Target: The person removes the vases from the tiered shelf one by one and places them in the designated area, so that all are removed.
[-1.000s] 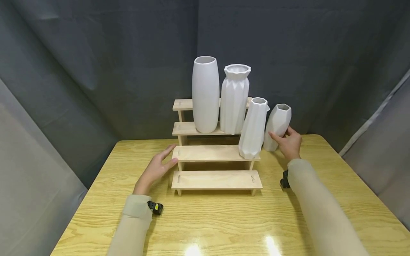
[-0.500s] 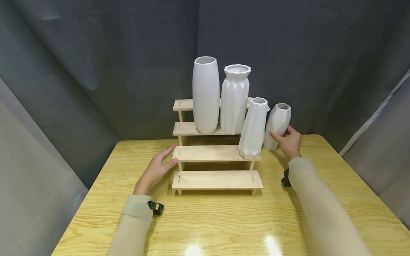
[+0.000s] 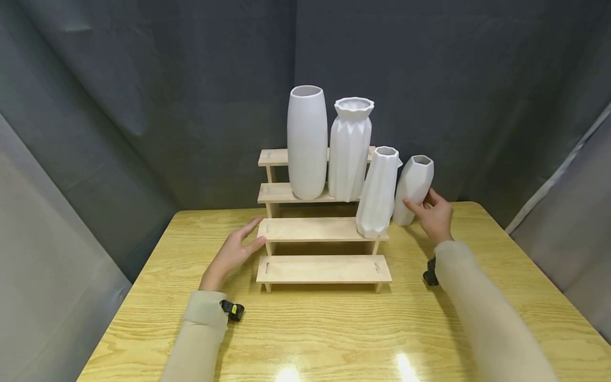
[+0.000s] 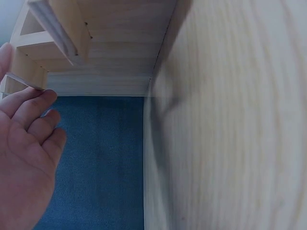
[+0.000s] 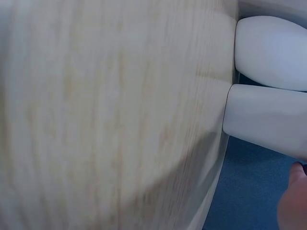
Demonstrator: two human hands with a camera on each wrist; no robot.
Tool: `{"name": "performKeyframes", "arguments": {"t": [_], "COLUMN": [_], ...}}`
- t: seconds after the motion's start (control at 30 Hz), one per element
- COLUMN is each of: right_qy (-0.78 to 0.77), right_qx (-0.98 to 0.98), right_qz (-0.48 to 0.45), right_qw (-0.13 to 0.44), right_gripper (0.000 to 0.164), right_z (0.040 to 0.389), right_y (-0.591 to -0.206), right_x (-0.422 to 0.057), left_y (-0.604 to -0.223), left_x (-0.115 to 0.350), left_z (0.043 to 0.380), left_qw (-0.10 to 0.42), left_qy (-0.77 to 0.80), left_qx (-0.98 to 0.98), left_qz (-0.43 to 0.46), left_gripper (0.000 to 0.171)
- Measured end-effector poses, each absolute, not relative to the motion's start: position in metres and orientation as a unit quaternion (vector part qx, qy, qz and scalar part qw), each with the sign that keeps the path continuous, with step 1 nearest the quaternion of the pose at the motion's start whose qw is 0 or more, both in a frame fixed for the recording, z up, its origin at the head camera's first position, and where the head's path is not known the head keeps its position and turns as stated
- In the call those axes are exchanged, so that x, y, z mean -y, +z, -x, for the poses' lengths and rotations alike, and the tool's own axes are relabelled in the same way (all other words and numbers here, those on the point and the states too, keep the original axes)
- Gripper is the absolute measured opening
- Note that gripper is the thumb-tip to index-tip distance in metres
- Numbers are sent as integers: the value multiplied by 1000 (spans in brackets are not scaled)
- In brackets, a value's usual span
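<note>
At the right of the stepped wooden stand [image 3: 305, 268], a small faceted white vase [image 3: 413, 185] leans slightly to the right. My right hand [image 3: 433, 215] grips its lower side, thumb on the front and fingers round the far side. In the right wrist view only part of that hand [image 5: 293, 203] shows, beside two white vase bodies. My left hand [image 3: 234, 252] touches the left end of the stand's second step from the bottom, thumb and index finger spread along its edge. A fluted white jug [image 3: 377, 193] stands at that step's right end.
One step higher stand a tall smooth white vase [image 3: 307, 143] and a pleated white vase [image 3: 350, 151] with a flared rim. The stand rests on a yellow wood-grain table [image 3: 324, 334]. A dark grey curtain [image 3: 215, 106] hangs behind.
My right hand and forearm have shifted slightly to the right, with the grip on the faceted vase kept. The left hand, the stand and the other vases stay in place.
</note>
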State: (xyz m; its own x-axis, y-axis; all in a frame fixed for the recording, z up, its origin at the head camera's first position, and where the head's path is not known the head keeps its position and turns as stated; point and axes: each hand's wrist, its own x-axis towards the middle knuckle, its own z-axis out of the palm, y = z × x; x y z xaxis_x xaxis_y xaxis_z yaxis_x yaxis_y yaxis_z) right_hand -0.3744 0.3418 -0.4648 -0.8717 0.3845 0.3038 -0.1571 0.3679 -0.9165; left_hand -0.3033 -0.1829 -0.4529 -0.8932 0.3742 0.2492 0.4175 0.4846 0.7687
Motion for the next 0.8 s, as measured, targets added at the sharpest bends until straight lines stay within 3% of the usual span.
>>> {"name": "performKeyframes", "arguments": {"t": [0.53,0.8], "right_qy": [581,585], "right_qx": [770,768], "right_qz": [63,78], "right_qw": [256,249], "right_gripper": [88,85], "right_z": [345,326], "right_y": [-461,-464], "right_x": [-339,-339], "left_y": [-447,-414], "left_x": [180,172], "left_z": [301,277], "left_qw": [7,-3], "left_qy": [-459,-458], "left_qx": [861,860], "left_qz": [220,228], "left_gripper": [63,61]}}
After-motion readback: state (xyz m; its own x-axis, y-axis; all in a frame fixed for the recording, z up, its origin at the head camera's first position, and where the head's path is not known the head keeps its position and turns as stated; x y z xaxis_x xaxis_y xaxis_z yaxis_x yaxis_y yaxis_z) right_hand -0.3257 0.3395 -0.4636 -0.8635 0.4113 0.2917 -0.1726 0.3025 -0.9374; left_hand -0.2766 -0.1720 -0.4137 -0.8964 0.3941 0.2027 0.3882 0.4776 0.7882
